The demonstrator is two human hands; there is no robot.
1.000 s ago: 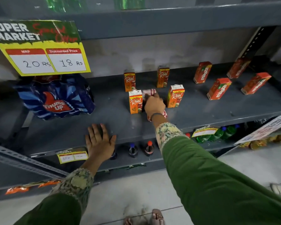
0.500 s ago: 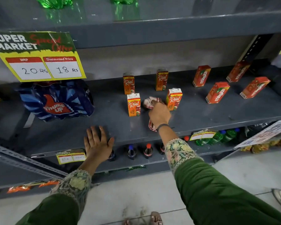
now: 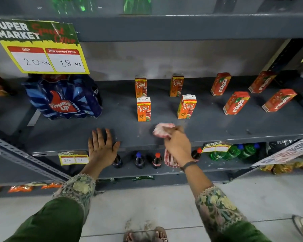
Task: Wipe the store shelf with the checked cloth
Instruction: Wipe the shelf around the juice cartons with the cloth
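Wiping in hand: right hand, fingers closed on the checked cloth, is pressing it on the shelf front; left hand splayed flat alongside; next probably sweeping between the juice cartons just beyond the fingers.

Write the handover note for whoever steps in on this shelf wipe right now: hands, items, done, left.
Right hand: shut on the checked cloth, pressed on the shelf near its front edge, just in front of the four Real juice cartons; cloth tail hangs below the edge.
Left hand: open, flat on the front edge, holding nothing.
Thums Up pack at left, four Maaza cartons at right, all on the shelf.
Done: cannot tell how much is wiped.
Left: specks show on the right part; wipe there, around the cartons and beside the pack.
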